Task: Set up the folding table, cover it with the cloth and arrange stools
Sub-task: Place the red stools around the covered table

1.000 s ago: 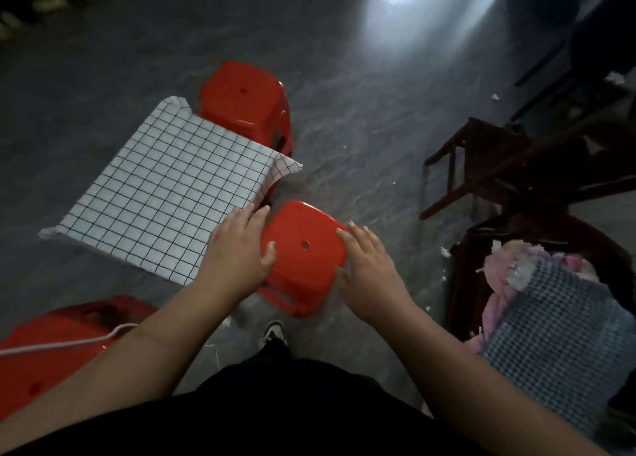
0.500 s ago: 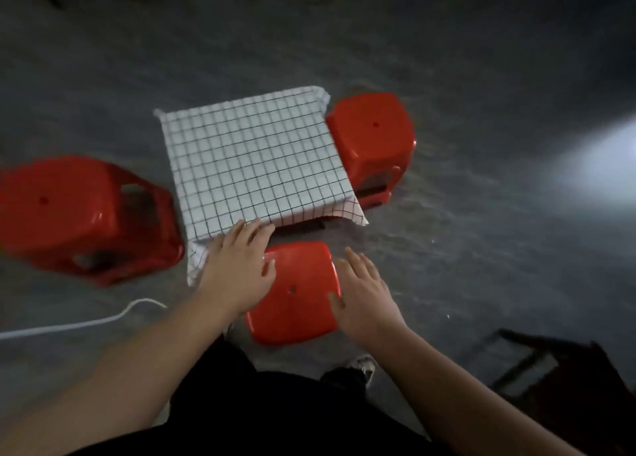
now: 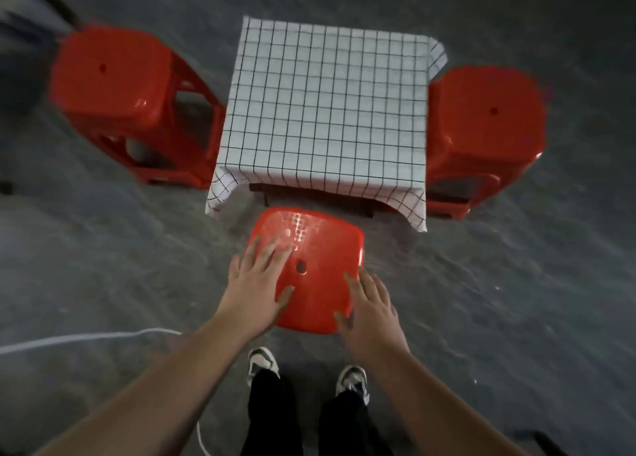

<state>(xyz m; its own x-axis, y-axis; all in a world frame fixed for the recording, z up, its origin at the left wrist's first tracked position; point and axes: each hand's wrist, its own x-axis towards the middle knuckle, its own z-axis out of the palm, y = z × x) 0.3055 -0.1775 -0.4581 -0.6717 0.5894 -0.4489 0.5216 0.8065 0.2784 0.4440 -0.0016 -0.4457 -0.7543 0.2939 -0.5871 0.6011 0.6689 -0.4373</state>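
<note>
A low table (image 3: pixel 311 194) stands covered by a white cloth with a black grid (image 3: pixel 327 104); only a dark strip of its frame shows below the front hem. One red plastic stool (image 3: pixel 113 87) stands against its left side, another (image 3: pixel 485 121) against its right side. A third red stool (image 3: pixel 320 249) sits at the table's near side, just short of the hanging cloth. My left hand (image 3: pixel 256 287) lies on the left part of that seat with fingers spread. My right hand (image 3: pixel 370 311) presses its right near edge. Both hands hold this stool between them.
Grey rough floor lies all around. A white cable (image 3: pixel 86 337) runs across the floor at the lower left toward my feet. My two shoes (image 3: pixel 263 361) stand right behind the near stool. A dark post crosses the top left corner.
The view has swung so the table is now straight ahead. The held stool has shifted from the table's corner to the middle of its near side; the chairs on the right are out of view.
</note>
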